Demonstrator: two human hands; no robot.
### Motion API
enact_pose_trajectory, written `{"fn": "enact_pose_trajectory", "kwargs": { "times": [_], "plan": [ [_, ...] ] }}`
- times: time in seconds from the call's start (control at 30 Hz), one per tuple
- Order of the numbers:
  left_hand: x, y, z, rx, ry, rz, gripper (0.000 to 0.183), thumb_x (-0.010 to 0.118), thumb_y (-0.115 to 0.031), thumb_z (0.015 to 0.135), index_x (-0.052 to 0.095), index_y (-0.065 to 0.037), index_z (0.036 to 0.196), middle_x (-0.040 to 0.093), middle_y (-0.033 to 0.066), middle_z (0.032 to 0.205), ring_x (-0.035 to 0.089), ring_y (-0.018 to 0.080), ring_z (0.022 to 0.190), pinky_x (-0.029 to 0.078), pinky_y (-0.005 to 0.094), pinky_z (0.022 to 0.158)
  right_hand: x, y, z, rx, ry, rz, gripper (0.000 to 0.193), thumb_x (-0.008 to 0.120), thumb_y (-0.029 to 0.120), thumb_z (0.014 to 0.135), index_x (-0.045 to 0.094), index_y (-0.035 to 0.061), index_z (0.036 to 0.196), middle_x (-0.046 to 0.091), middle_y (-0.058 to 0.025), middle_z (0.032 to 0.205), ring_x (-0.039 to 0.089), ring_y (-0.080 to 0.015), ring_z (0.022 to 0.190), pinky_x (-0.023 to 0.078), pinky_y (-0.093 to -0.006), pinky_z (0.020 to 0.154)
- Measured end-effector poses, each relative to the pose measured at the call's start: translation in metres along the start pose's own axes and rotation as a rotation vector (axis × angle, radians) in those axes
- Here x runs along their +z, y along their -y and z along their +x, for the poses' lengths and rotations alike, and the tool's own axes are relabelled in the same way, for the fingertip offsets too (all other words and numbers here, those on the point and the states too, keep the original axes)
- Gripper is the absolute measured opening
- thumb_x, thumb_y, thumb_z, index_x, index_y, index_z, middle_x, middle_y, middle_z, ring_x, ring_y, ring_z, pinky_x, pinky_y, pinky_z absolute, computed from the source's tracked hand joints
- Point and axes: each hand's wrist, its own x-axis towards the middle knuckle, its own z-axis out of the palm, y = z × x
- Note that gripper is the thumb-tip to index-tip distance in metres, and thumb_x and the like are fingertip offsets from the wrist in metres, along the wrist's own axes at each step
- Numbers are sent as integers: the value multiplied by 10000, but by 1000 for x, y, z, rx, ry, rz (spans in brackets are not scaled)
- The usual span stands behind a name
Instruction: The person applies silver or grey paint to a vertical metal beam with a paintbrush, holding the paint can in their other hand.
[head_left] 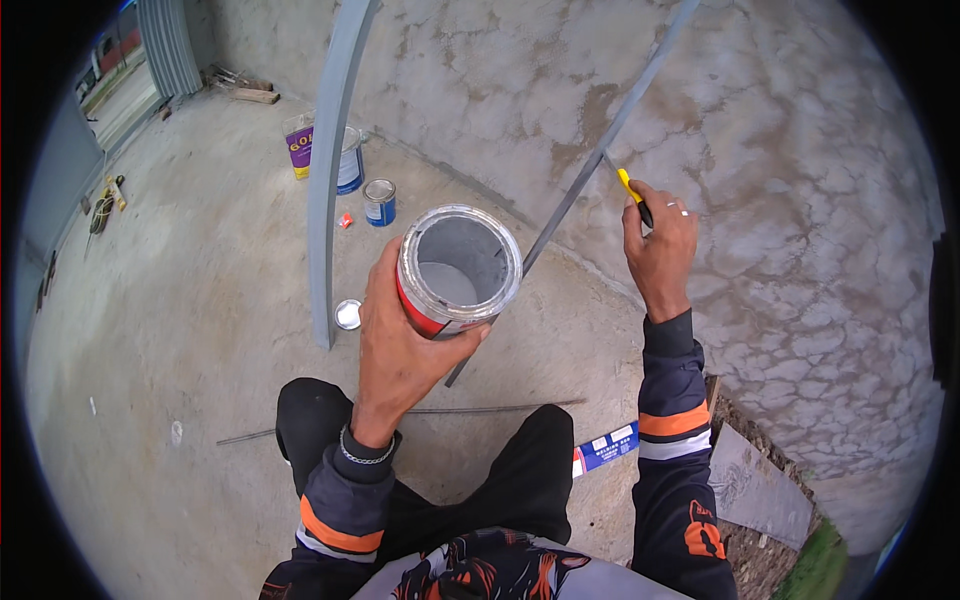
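Observation:
My left hand (388,345) is wrapped round an open paint can (411,302) with a red label, held up in front of me. Grey paint (447,284) lies at its bottom and coats the inner wall. In my right hand (662,245) is a small paintbrush (627,183) with a yellow and black handle. The brush's tip meets a thin grey metal bar (577,190), which slants up to the right in front of the wall. Part of that bar is hidden behind the can. A wider grey metal post (329,170) stands to the left of the can.
Beyond the post sit a blue-labelled can (379,204), a larger tin (350,165) and a purple and yellow container (300,145). A round lid (347,314) lies on the concrete floor (190,300). A rod (480,409) and blue box (607,447) are near my knees. A rough plastered wall (800,200) rises at right.

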Motion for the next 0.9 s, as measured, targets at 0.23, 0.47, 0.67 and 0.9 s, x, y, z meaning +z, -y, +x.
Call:
{"fn": "enact_pose_trajectory", "kwargs": {
  "times": [0.23, 0.47, 0.67, 0.9],
  "plan": [
    [-5, 9, -2, -14, 1, 60, 1037, 942, -127, 684, 385, 6, 1549, 585, 163, 1416, 595, 283, 1317, 467, 401, 1127, 40, 43, -105, -154, 88, -209, 354, 769, 117, 877, 723, 117, 1228, 634, -13, 978, 599, -174, 936, 376, -421, 911],
    [-5, 25, -2, 40, 60, 11, 1101, 962, -121, 667, 350, -30, 1578, 539, 143, 1476, 557, 266, 1368, 451, 393, 1152, 47, 91, -207, 154, 417, 228, 264, 731, 152, 926, 744, 109, 1187, 703, -35, 960, 636, -191, 929, 368, -462, 947],
    [12, 50, -20, 45, 214, -24, 1123, 986, -179, 620, 385, -103, 1566, 500, 125, 1560, 399, 375, 1518, 307, 501, 1242, -97, 42, -132, 556, 214, 678, 231, 740, 133, 923, 776, 91, 1147, 734, -40, 915, 609, -192, 846, 352, -373, 917],
    [37, 63, -32, 226, 364, 129, 1143, 991, -222, 613, 371, -148, 1570, 516, 105, 1568, 378, 391, 1537, 261, 547, 1228, -159, 64, -76, -51, 604, 525, 260, 804, 119, 830, 795, 106, 1089, 646, -34, 861, 571, -218, 819, 339, -395, 896]
  ]
}}
